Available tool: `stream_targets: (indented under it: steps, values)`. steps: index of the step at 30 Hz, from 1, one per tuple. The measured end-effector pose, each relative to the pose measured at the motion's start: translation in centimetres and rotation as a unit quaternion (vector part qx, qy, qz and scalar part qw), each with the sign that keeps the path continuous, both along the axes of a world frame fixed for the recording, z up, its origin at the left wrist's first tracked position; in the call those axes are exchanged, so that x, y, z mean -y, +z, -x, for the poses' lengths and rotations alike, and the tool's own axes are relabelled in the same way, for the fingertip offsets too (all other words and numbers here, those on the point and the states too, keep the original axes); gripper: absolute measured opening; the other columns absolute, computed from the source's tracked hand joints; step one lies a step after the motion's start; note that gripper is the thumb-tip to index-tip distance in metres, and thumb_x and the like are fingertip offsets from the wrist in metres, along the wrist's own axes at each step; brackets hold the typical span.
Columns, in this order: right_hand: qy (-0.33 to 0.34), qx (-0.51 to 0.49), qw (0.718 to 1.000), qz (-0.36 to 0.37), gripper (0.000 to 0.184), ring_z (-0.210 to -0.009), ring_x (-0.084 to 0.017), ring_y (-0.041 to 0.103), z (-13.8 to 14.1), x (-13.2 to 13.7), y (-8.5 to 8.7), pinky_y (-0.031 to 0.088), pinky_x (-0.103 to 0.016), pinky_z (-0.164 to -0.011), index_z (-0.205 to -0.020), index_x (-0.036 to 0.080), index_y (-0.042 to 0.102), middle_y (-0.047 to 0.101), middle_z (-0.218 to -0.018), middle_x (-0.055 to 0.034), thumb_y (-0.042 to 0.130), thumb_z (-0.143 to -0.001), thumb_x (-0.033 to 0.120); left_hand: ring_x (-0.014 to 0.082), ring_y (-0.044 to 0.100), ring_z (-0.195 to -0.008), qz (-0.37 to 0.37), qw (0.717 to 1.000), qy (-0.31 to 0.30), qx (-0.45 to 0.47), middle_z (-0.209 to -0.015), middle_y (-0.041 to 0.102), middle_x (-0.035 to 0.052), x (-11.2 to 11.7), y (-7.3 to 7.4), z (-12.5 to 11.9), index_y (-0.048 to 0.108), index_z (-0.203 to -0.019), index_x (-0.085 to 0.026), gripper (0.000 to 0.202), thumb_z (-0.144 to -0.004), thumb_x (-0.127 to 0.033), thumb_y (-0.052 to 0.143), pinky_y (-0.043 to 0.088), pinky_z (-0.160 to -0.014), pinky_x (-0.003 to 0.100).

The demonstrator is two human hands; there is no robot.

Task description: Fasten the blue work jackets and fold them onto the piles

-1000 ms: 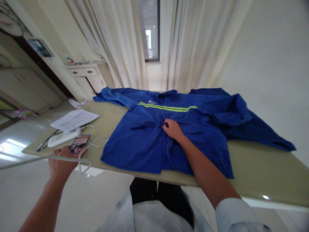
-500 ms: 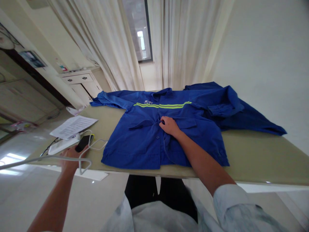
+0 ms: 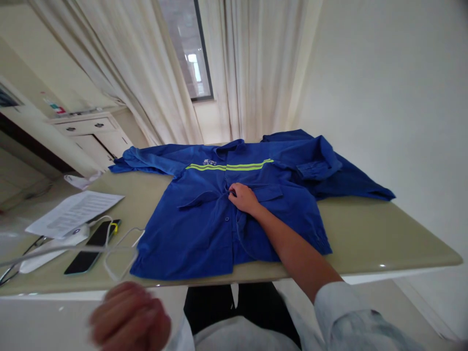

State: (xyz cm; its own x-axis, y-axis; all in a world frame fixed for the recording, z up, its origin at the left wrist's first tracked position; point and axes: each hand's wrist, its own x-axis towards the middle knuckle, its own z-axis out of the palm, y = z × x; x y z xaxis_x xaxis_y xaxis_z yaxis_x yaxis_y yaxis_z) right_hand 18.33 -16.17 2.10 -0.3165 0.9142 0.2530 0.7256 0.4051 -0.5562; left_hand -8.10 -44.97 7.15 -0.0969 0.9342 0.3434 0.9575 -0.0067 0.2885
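A blue work jacket (image 3: pixel 204 219) with a yellow-green reflective stripe lies spread front-up on a beige table (image 3: pixel 383 234). My right hand (image 3: pixel 242 198) rests on the jacket's front opening at chest height, fingers curled and pinching the fabric by the button line. My left hand (image 3: pixel 129 317) hangs below the table's near edge at the lower left, blurred by motion, with the fingers seemingly curled. A black phone (image 3: pixel 91 241) lies flat on the table to the left of the jacket, apart from my left hand.
A white cable (image 3: pixel 122 243) loops beside the phone, next to a white flat device (image 3: pixel 44 251) and a printed sheet (image 3: pixel 75 212). More blue cloth (image 3: pixel 351 178) lies at the right. A white cabinet (image 3: pixel 87 134) and curtains (image 3: pixel 248 73) stand behind.
My left hand has let go of the phone, which now lies on the table, and has dropped back below the table's edge. My right hand stays on the jacket front.
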Motion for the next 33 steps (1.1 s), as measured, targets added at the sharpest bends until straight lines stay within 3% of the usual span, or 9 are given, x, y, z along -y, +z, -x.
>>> stream_targets:
  steps: [1,3,4,5,8,11,14,17,33]
  values:
    - [0.004,-0.011,1.000,-0.001,0.017,-0.094,-0.021,0.067,-0.1,-0.1,-0.1,0.048,-0.029,-0.084,-0.103,0.021,0.074,0.075,-0.106,-0.0062,0.061,-0.093,0.019,0.0367,0.065,-0.082,0.001,0.997,-0.079,0.008,-0.085,0.070,0.0066,-2.4,-0.5,-2.2,0.074,-0.099,-0.048,0.033,-0.067,-0.042,0.070,0.056,-0.076,0.063]
    - [0.014,-0.042,0.999,0.000,0.016,-0.090,-0.020,0.067,-0.3,-0.4,-0.3,0.048,-0.028,-0.083,-0.102,0.019,0.074,0.076,-0.100,-0.0052,0.061,-0.092,0.018,0.0296,0.067,-0.082,-0.012,0.932,-0.363,0.008,-0.086,0.071,0.0083,-8.3,-0.5,-6.5,0.073,-0.103,-0.040,0.026,-0.079,-0.032,0.066,0.057,-0.078,0.053]
    - [0.020,-0.060,0.998,0.004,0.016,-0.087,-0.019,0.066,-0.4,-0.6,-0.4,0.048,-0.028,-0.082,-0.102,0.018,0.074,0.075,-0.096,-0.0046,0.062,-0.092,0.017,0.0275,0.068,-0.086,-0.014,0.911,-0.412,-0.006,-0.089,0.071,0.0097,-11.4,-0.2,-8.4,0.072,-0.105,-0.034,0.024,-0.086,-0.025,0.061,0.057,-0.079,0.048]
    - [0.026,-0.078,0.997,0.011,0.016,-0.084,-0.018,0.066,-0.6,-0.8,-0.5,0.047,-0.027,-0.080,-0.101,0.018,0.075,0.075,-0.092,-0.0038,0.062,-0.092,0.017,0.0263,0.067,-0.087,-0.013,0.916,-0.401,-0.023,-0.090,0.071,0.0110,-14.6,0.2,-10.0,0.071,-0.103,-0.029,0.020,-0.090,-0.020,0.057,0.055,-0.079,0.045]
    - [0.034,-0.129,0.990,0.036,0.013,-0.074,-0.016,0.062,-1.0,-1.2,-0.8,0.044,-0.026,-0.072,-0.097,0.016,0.075,0.072,-0.082,-0.0012,0.063,-0.091,0.015,0.0279,0.067,-0.094,0.011,0.974,-0.221,-0.053,-0.098,0.070,0.0147,-22.6,0.5,-12.2,0.067,-0.100,-0.020,0.018,-0.095,-0.015,0.051,0.053,-0.082,0.043]
    - [0.040,-0.166,0.984,0.046,0.010,-0.068,-0.014,0.059,-1.1,-1.2,-1.1,0.041,-0.025,-0.068,-0.092,0.017,0.074,0.069,-0.075,0.0008,0.064,-0.091,0.016,0.0286,0.065,-0.100,-0.008,0.988,-0.153,-0.023,-0.101,0.069,0.0128,-26.9,-1.8,-11.0,0.066,-0.098,-0.019,0.012,-0.098,-0.022,0.055,0.052,-0.092,0.042]
    - [0.053,-0.173,0.983,0.031,0.008,-0.068,-0.014,0.058,-1.0,-1.1,-1.3,0.042,-0.025,-0.068,-0.092,0.017,0.073,0.068,-0.076,0.0012,0.065,-0.093,0.018,0.0277,0.065,-0.100,-0.038,0.980,-0.190,0.045,-0.100,0.069,0.0109,-28.0,-4.8,-9.1,0.067,-0.095,-0.019,0.020,-0.103,-0.030,0.052,0.051,-0.095,0.042]
    - [0.058,-0.152,0.987,0.006,0.007,-0.073,-0.015,0.059,-0.9,-1.0,-1.4,0.043,-0.026,-0.071,-0.096,0.017,0.072,0.069,-0.082,-0.0005,0.066,-0.093,0.017,0.0250,0.065,-0.098,-0.017,0.961,-0.258,0.102,-0.100,0.069,0.0084,-28.0,-6.3,-8.0,0.069,-0.098,-0.020,0.028,-0.107,-0.030,0.044,0.052,-0.093,0.040]
    - [-0.038,0.008,0.999,-0.037,0.010,-0.091,-0.021,0.066,0.1,0.7,0.1,0.047,-0.031,-0.082,-0.099,0.021,0.073,0.073,-0.097,-0.0050,0.064,-0.097,0.018,0.0243,0.066,-0.091,0.043,0.963,-0.250,0.092,-0.101,0.070,0.0093,-28.5,-6.3,-8.4,0.072,-0.107,-0.018,0.019,-0.100,-0.026,0.056,0.052,-0.083,0.038]
